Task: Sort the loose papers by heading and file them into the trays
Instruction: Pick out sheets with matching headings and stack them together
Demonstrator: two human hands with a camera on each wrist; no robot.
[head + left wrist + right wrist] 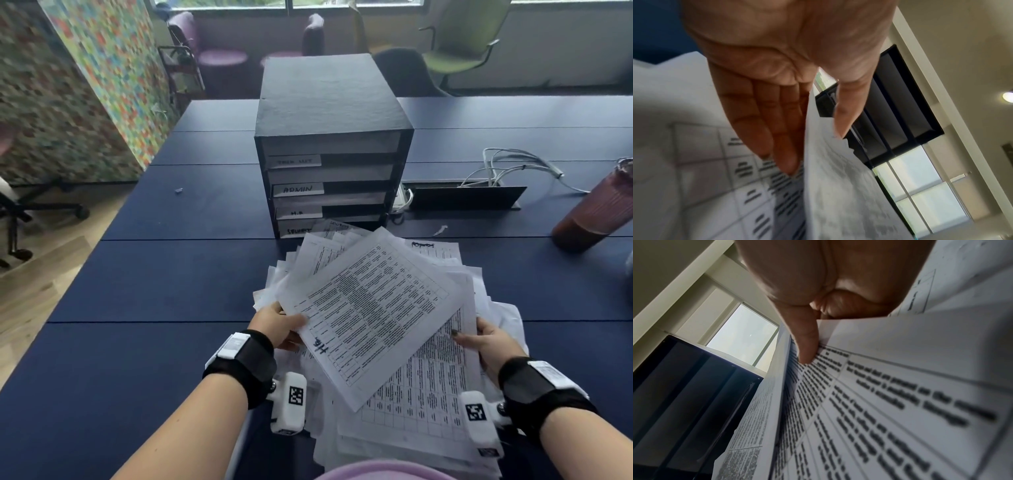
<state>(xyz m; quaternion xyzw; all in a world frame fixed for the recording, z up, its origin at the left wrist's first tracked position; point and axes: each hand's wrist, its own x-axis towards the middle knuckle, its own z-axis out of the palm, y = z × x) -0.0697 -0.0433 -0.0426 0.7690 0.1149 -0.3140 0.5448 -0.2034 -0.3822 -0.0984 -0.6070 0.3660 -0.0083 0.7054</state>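
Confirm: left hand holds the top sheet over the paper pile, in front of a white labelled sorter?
No: the sorter is black, not white, per the head view. The left hand does hold the top sheet over the paper pile.
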